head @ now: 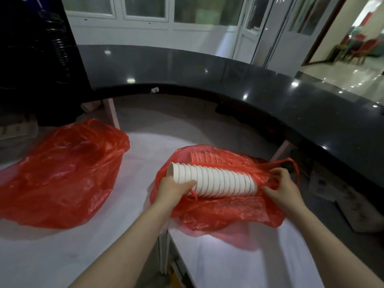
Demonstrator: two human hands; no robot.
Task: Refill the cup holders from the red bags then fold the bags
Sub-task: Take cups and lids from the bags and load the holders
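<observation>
Crumpled left red bag [62, 173] is seen lying at left on white worktop [128, 194]. Stack of white paper cups [218, 181] is laid sideways on right red bag [218, 217], mouth end pointing left; that end is gripped by left hand [172, 189]. Second cup stack [207, 156] is seen through plastic just behind. Bag handles at right are pinched by right hand [283, 189]. Black curved counter [270, 84] is seen at far side.

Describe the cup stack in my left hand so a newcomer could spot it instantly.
Below the curved black counter, find the right red bag on the white table. The stack of white paper cups lies sideways across it, gripped by the left hand. Unlike the stack behind it, it is mostly bare, not under red plastic.
</observation>
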